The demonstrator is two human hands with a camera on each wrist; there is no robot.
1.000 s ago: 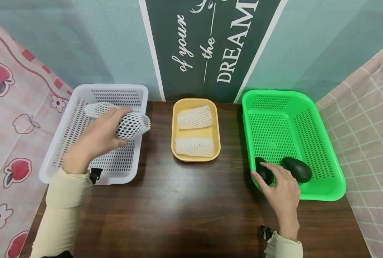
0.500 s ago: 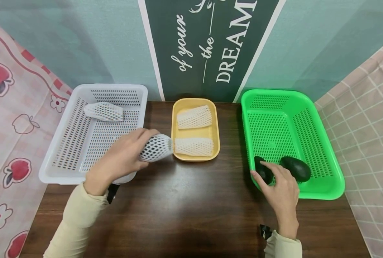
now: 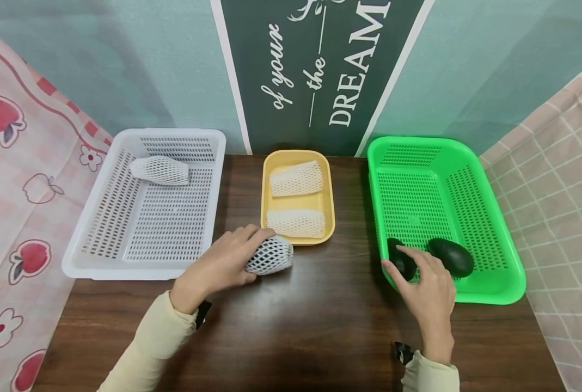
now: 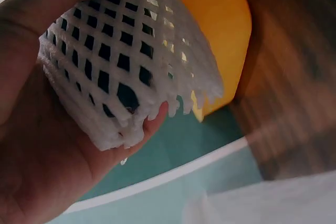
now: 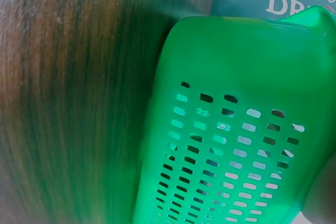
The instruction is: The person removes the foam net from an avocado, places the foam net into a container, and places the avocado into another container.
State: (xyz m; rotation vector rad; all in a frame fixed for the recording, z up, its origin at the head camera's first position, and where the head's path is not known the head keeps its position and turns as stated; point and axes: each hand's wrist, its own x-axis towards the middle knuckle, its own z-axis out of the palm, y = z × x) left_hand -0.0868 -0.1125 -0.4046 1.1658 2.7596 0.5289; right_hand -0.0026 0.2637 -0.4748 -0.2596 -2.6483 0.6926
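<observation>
In the head view my left hand [image 3: 222,261] grips an avocado in a white foam net sleeve [image 3: 271,256], over the table just in front of the yellow tray [image 3: 298,242]. Dark skin shows through the mesh of the foam net sleeve [image 4: 113,56] in the left wrist view, with the thumb and fingers wrapped round it. My right hand [image 3: 430,286] reaches into the near left corner of the green basket [image 3: 503,291], thumb and fingers about a dark avocado [image 3: 401,264]. A second bare avocado [image 3: 451,257] lies just right of those fingers.
On the left stands a white basket [image 3: 70,267] holding one netted avocado [image 3: 160,170]. Two foam net sleeves, a far one [image 3: 296,178] and a near one [image 3: 295,223], lie flat in the yellow tray. A printed cloth wall [image 3: 173,65] rises behind.
My left hand has carried the netted avocado out of the white basket, rightward and nearer, to the front of the yellow tray. The right hand has stayed at the avocado.
</observation>
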